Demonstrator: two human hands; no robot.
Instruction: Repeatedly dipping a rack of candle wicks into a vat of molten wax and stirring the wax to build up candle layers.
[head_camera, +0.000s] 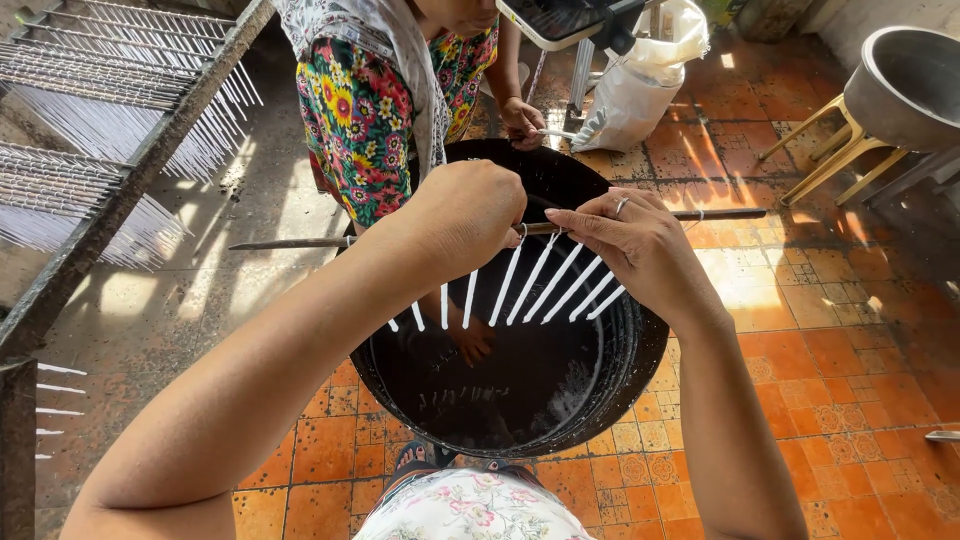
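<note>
Both hands work over a large black drum (640, 370) standing on orange floor tiles (830, 330). The left hand (468, 215) is closed in a fist around a long thin rod (300, 242) held level across the drum's far rim. The right hand (640, 245) pinches the same rod just right of the left, fingers (590, 222) partly extended, ring visible. A row of thin white candles (545, 285) hangs from the rod between and below the hands, fanning over the dark liquid. Far side: another person in a floral dress (365, 120) faces the drum. Left: racks of white tapers (90, 110). Far right: grey metal pot (910, 85) on a stool.
</note>
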